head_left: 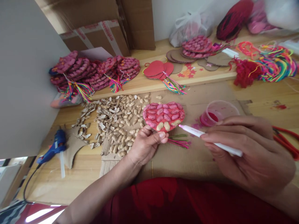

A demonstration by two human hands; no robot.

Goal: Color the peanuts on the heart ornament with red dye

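Observation:
My left hand [149, 141] grips the lower edge of a red heart [163, 115] covered in rows of peanut shells, thumb on the front. Most shells are pink; a few along the bottom are plain tan. Below the heart hangs a tassel [179, 141] of pink and green threads. In my right hand [247, 149] is a white marker-like pen [219, 144], its pink tip close to the tan shell at the heart's lower right. Whether the tip touches the shell I cannot tell. Behind my right hand stands a clear plastic cup [225, 109] with pink liquid.
Peanuts and shells [121, 121] lie left on cardboard. A blue glue gun [54, 146] rests at far left. Finished pink pieces [93, 70] are stacked on the back ledge, near red hearts [157, 70] and colourful threads [275, 65]. Red-handled scissors or pliers [286, 141] lie at right.

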